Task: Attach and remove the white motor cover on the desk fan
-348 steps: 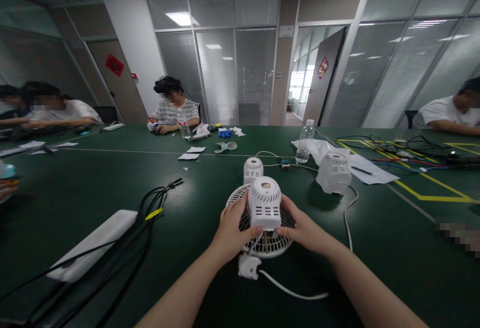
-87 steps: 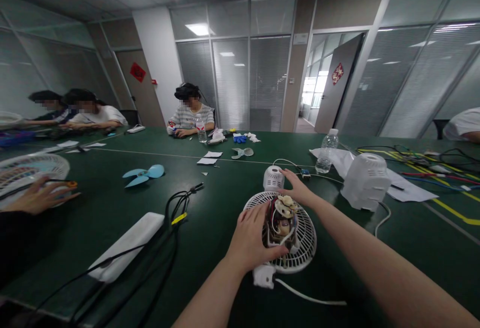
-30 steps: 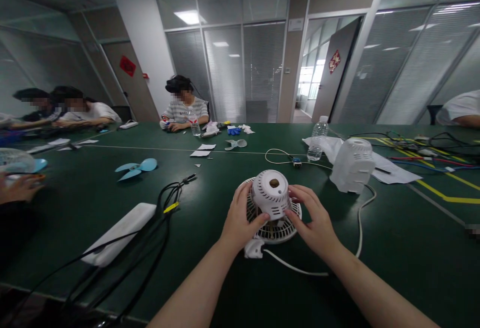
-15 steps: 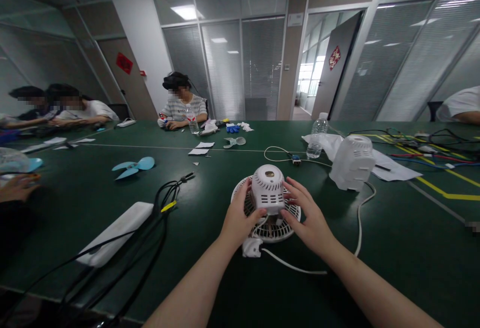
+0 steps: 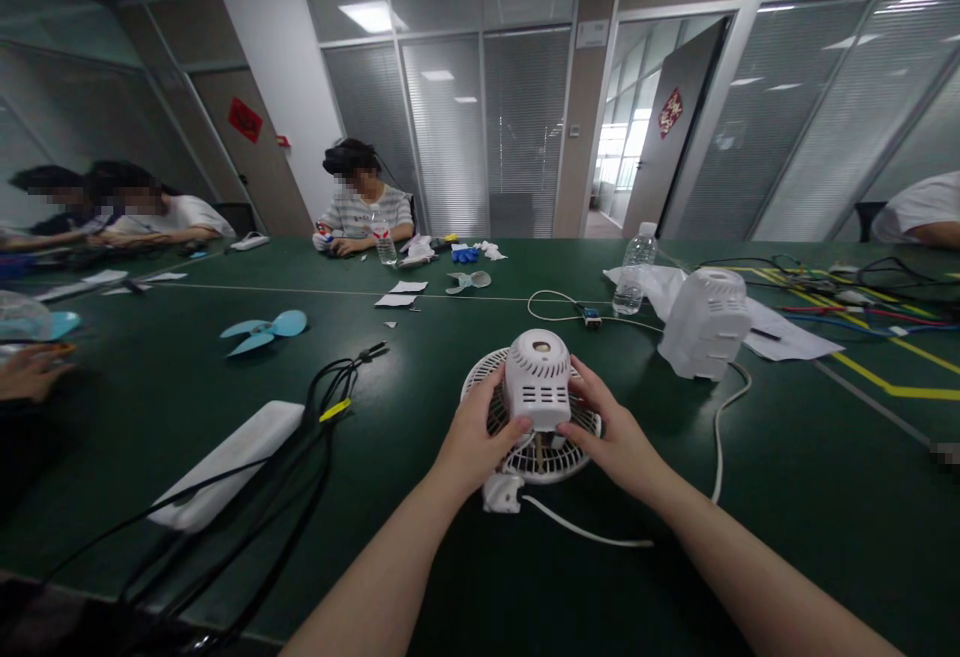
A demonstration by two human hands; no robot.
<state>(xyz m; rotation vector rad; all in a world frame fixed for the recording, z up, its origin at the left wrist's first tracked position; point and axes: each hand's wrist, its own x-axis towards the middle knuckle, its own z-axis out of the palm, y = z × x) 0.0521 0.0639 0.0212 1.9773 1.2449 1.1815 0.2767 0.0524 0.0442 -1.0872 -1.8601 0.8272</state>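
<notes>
A white slotted motor housing point(image 5: 538, 382) stands over a round white fan grille point(image 5: 551, 467) lying on the green table. My left hand point(image 5: 476, 432) grips the housing's left side, thumb along its lower front edge. On the right side, my right hand point(image 5: 609, 432) holds it too, thumb at the lower right corner. The far fingers of both hands are partly hidden behind the housing. Just in front of the grille sits a small white part point(image 5: 502, 493), with a white cable point(image 5: 585, 529) running to the right.
A second white housing point(image 5: 705, 325) stands right, near a water bottle point(image 5: 636, 272) and papers. At left are blue fan blades point(image 5: 266, 332), a white power strip point(image 5: 232, 467) and black cables point(image 5: 322, 447). Other people sit around the table; another person's hand point(image 5: 30, 374) is at far left.
My right hand has closed in on the housing, its fingers now nearer the side. The housing remains almost in the same place. The view has shifted slightly.
</notes>
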